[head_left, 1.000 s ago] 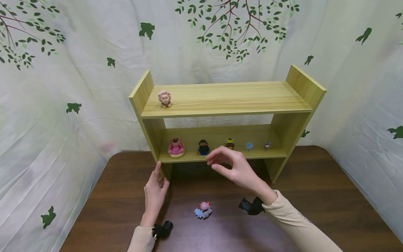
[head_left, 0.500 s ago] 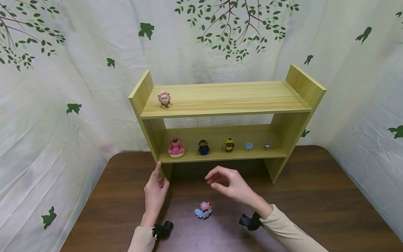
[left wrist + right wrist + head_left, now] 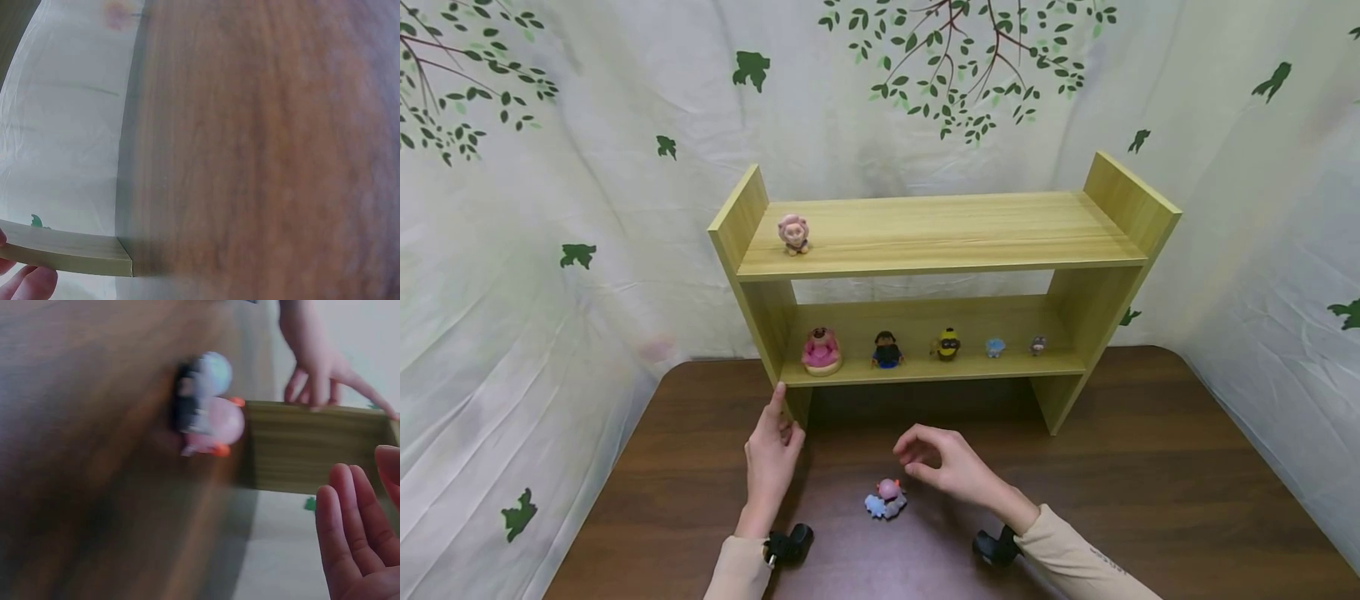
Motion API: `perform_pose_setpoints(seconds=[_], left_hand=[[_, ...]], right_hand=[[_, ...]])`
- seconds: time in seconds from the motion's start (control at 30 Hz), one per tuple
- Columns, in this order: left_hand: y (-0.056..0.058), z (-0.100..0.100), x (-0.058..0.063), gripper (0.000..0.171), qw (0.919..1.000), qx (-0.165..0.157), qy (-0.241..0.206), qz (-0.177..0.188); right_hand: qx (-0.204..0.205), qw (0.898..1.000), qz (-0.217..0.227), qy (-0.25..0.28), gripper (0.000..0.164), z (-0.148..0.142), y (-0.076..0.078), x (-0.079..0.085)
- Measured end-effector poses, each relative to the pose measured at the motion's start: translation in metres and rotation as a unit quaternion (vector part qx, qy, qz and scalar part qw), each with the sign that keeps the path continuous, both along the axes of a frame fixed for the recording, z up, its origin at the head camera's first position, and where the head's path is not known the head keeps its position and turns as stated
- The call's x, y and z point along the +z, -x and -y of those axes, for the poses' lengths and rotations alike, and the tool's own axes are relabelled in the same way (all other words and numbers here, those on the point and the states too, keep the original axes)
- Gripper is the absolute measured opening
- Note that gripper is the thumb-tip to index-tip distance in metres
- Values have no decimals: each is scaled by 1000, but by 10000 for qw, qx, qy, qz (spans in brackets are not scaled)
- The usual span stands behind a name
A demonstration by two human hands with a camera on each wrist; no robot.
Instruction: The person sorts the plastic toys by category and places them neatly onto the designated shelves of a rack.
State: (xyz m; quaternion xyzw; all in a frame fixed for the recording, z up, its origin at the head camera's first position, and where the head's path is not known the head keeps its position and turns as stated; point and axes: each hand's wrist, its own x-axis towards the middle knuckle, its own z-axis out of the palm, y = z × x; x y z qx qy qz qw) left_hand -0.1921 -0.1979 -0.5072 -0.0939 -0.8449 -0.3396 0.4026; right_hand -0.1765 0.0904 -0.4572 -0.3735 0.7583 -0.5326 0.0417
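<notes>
In the head view my left hand (image 3: 771,467) holds the lower left side panel of a wooden shelf (image 3: 940,237), its index finger stretched up along the front edge. The left wrist view catches only its fingertips (image 3: 39,282) against the panel. My right hand (image 3: 958,468) hovers over the table with fingers loosely curved and nothing in them. Just left of and below it lie small toy figures close together: a pink ball-like one with orange bits (image 3: 888,489), a light blue one (image 3: 875,505) and a greyish one (image 3: 894,505). They look blurred in the right wrist view.
On the middle board stand a pink bear figure (image 3: 821,351), a dark-haired figure (image 3: 887,350), a yellow-capped figure (image 3: 947,343), a small blue figure (image 3: 995,347) and a tiny grey one (image 3: 1037,346). A pink sheep-like figure (image 3: 793,234) stands on the top board.
My right hand has drawn back from in front of the middle board and come down toward the toys on the table. The left hand stays at the shelf's side panel.
</notes>
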Motion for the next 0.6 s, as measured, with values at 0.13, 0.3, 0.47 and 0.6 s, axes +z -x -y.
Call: perform_pose_setpoints(seconds=[0.13, 0.3, 0.47, 0.6], left_hand=[[0, 0, 0, 91, 10000, -15, -9, 31], [0, 0, 0, 91, 10000, -12, -34, 0], [0, 0, 0, 92, 10000, -17, -15, -9], [0, 0, 0, 92, 10000, -24, -20, 9]], right_hand=[[-23, 9994, 208, -271, 24, 2, -1, -14], [-42, 9981, 412, -458, 23, 4, -1, -27], [-98, 9960, 609, -654, 21, 8, -2, -35], [-90, 9954, 682, -673, 19, 11, -1, -41]])
